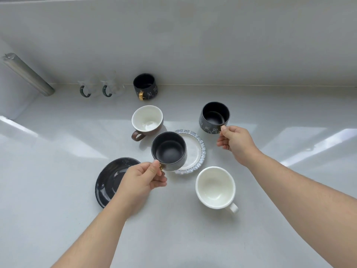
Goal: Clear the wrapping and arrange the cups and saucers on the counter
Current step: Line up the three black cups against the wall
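My left hand (142,179) grips the gold handle of a black cup (169,150), held over the edge of a clear glass saucer (195,149). My right hand (234,141) holds a second black cup (214,117) by its handle, to the right of the glass saucer. A third black cup (145,86) with cat drawings stands at the back wall. A black saucer (110,180) lies partly under my left wrist. A brown cup with a white inside (147,119) and a white cup (215,187) stand on the counter.
Two clear glass cups with green handles (86,89) (111,88) stand at the back left by the wall. A grey roll (27,74) leans in the far left corner. The pale counter (58,219) stretches to both sides.
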